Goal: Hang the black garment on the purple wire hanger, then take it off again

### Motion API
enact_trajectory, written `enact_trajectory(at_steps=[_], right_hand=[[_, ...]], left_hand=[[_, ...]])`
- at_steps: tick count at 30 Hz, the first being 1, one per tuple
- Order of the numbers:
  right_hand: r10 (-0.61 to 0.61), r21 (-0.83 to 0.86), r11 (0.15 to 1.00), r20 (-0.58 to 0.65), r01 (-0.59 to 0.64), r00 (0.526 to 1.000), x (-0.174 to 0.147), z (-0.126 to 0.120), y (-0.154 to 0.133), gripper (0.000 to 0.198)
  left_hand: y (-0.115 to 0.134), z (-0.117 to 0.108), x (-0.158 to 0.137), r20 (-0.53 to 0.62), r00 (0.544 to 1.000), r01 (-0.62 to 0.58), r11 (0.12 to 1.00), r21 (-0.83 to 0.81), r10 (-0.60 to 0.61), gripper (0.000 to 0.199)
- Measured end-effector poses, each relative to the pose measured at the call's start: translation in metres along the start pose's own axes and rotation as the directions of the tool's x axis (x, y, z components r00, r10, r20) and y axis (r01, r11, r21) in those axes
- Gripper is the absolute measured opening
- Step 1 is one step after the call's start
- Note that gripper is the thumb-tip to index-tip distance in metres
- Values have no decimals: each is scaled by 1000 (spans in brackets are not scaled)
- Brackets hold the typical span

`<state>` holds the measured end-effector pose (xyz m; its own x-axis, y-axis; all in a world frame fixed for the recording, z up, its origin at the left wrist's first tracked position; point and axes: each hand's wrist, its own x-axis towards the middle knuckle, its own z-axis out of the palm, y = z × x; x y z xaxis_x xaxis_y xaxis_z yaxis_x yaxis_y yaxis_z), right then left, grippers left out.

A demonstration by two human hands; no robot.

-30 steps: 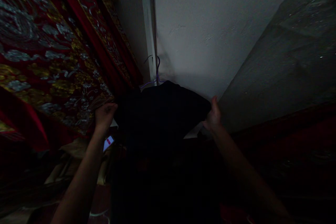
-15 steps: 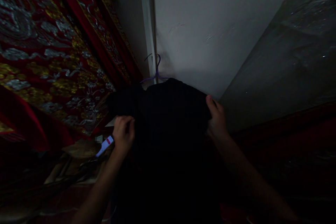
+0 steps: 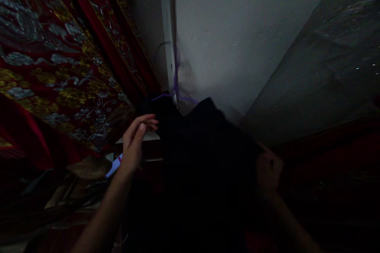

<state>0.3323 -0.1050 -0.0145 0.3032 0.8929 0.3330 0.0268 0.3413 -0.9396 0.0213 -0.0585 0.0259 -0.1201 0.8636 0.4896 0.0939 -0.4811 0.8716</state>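
Left hand (image 3: 133,144): fingers released and loosely curled, no longer pinched at the cloth; tips just beside the garment (image 3: 204,150), contact unclear.
Right hand (image 3: 268,168): clenched on the garment's edge, lower and farther out than before.
Garment: between both hands' fingers, now drawn toward the right ones.
Hanger (image 3: 176,79): above the fingers, blurred, hook higher than before.
Phone (image 3: 113,165): below the left fingers.

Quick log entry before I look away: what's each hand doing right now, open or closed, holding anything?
Left hand: open, fingers loosely bent beside the dark garment; nothing seen in it.
Right hand: closed, holding the garment's edge.
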Motion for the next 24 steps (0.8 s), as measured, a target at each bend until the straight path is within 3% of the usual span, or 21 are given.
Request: enact_trajectory(at_steps=[1,2,4,5,6,7,8,9,10,12,14,16,18,20,22,24], right_hand=[[-77,-46,995,213,89,974,-10,6,-3,49],[-159,-74,975,426,209,891,-18,14,-8,45],[-246,-43,903,766,428,594,-28,33,-17,42],[-245,-2,877,859,481,450,-29,42,-21,48],[-231,31,874,905,484,358,-29,50,-23,58],[-212,54,889,929,455,304,-26,55,-24,65],[-194,65,911,939,407,284,-20,59,-23,67],[-181,67,932,938,355,296,-14,60,-21,62],[-175,64,947,924,313,340,-5,61,-17,52],[-195,46,955,844,294,501,13,63,-4,36],[-226,-24,937,720,349,656,30,69,13,37],[-254,-117,906,620,407,742,45,80,30,50],[-248,-152,896,607,417,755,55,93,46,57],[-175,-123,928,688,351,704,61,101,57,39],[-68,-101,968,779,231,623,62,104,63,29],[34,-107,990,804,87,593,60,103,62,35]], left_hand=[[8,5,0,82,994,85,992,-89,-78,44],[16,8,1,150,976,182,971,-154,-159,49],[27,9,0,230,924,355,911,-209,-307,54],[30,6,0,245,898,419,881,-219,-366,53],[31,0,-1,258,874,469,854,-227,-411,50],[32,-8,-2,281,849,513,827,-231,-448,46],[31,-18,-4,323,816,558,799,-224,-479,42],[30,-28,-6,384,773,603,772,-200,-505,37],[30,-39,-8,457,718,644,750,-150,-525,32],[32,-59,-12,589,582,680,733,26,-560,25],[40,-73,-16,652,470,619,749,239,-596,28],[50,-81,-19,665,426,487,775,403,-613,33],[57,-85,-21,689,426,352,809,470,-586,36],[57,-89,-20,709,442,280,835,473,-550,36],[48,-95,-17,670,523,285,849,444,-526,34],[34,-100,-11,564,652,324,859,397,-507,30]])
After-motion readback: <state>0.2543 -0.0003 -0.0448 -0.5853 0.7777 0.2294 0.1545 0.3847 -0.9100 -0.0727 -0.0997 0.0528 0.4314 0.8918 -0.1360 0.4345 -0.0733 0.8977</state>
